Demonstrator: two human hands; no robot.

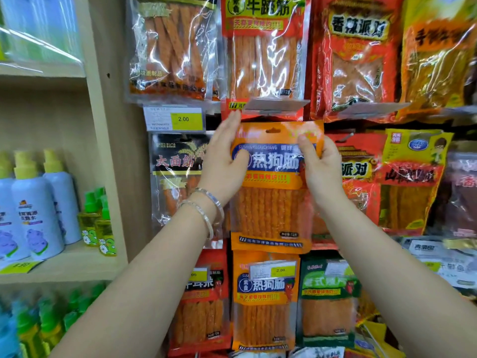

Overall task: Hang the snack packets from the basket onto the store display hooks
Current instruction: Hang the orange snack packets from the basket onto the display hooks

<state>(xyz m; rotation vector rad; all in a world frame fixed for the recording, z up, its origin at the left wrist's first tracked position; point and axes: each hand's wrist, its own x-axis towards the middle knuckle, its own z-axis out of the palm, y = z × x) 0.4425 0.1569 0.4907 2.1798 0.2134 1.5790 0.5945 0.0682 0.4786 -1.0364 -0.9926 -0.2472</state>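
An orange snack packet [273, 202] with a blue label band is held upright against the display wall at the middle. My left hand [224, 161] grips its upper left edge, thumb across the front. My right hand [321, 166] pinches its upper right corner. The packet's hang hole [273, 130] sits just below a grey price tag holder [275, 105] at the end of a hook. I cannot tell whether the hole is on the hook. The basket is out of view.
Hanging snack packets fill the wall all round: a red packet [265, 52] above, a matching orange packet [263, 301] below, a black one [178, 177] to the left. Wooden shelves at left carry spray bottles [36, 213].
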